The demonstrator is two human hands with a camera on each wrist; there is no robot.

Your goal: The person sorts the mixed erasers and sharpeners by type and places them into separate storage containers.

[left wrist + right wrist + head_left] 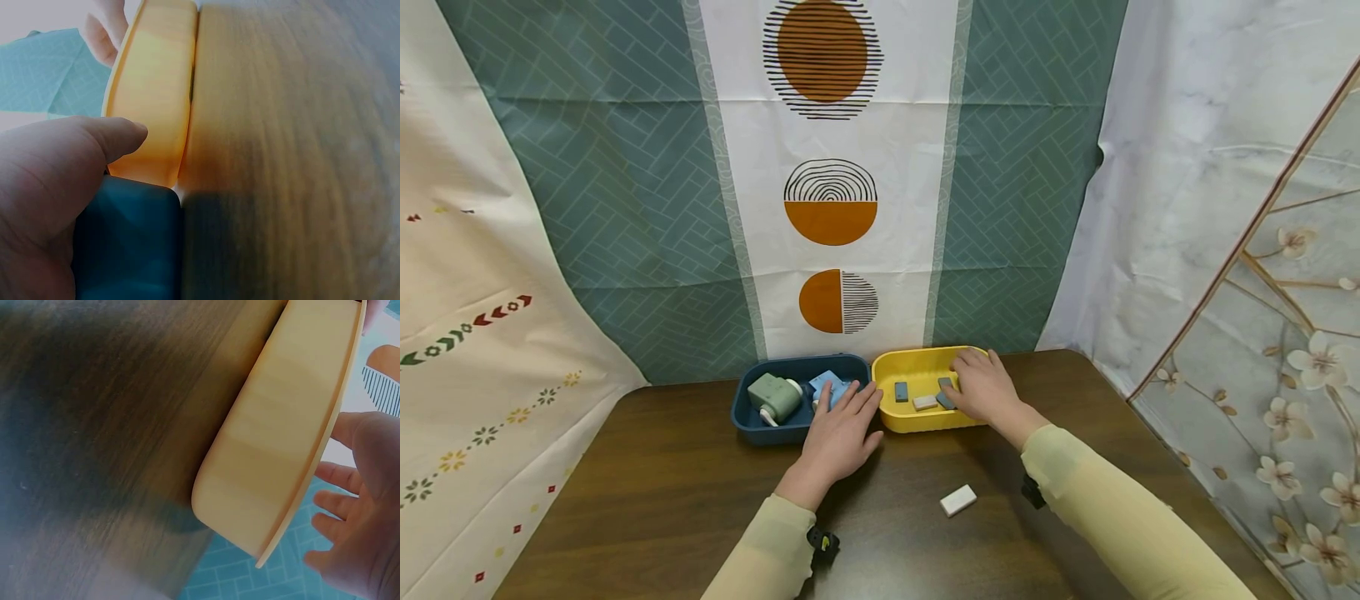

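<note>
My left hand [838,439] lies with fingers straight and spread over the right end of a dark blue bin [763,433]. Under its fingertips is a light blue item [829,381], partly hidden. Beside that in the bin lies a grey-green bottle [775,397] with a white part. My right hand [988,389] reaches over the right side of a yellow bin [898,421], its fingers loosely spread in the right wrist view and the thumb tip behind the rim. Near these fingers are blue-grey blocks [945,401]. Further left in this bin sit a white block [925,402] and another blue-grey block [901,392].
A white block [958,501] lies alone on the brown wooden table [662,500], in front of the yellow bin. Both bins stand side by side at the table's back edge. Behind them hangs a patterned curtain [835,292]; more patterned cloth [1247,333] hangs at the right.
</note>
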